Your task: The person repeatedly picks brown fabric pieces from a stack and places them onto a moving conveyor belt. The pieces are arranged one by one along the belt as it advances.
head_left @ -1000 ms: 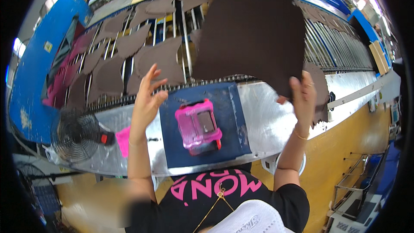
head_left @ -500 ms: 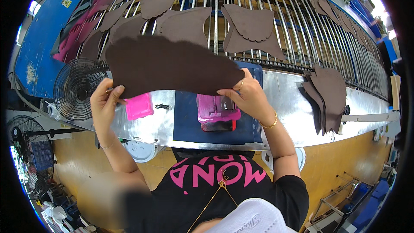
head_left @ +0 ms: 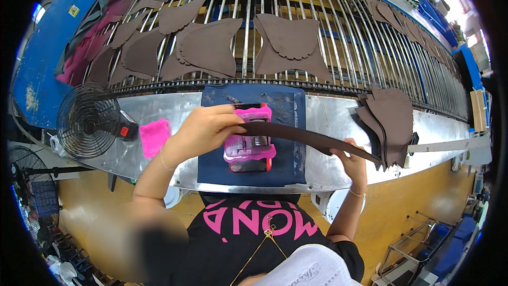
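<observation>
Left hand (head_left: pixel 203 130) pinches one end of the dark brown leather piece (head_left: pixel 312 139), right hand (head_left: pixel 353 161) clamps the other — sheet held flat, edge-on, over the pink block (head_left: pixel 248 145) on the navy mat (head_left: pixel 288 167). Looks light, floppy, thin — best gripped at opposite edges to stop sag.

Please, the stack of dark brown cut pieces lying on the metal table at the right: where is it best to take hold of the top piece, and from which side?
Probably at the near lower edge of the stack of dark brown pieces, coming from the person's side. That edge hangs towards the front rim of the metal table, so fingers could slide under it. The right hand is already nearest.
</observation>
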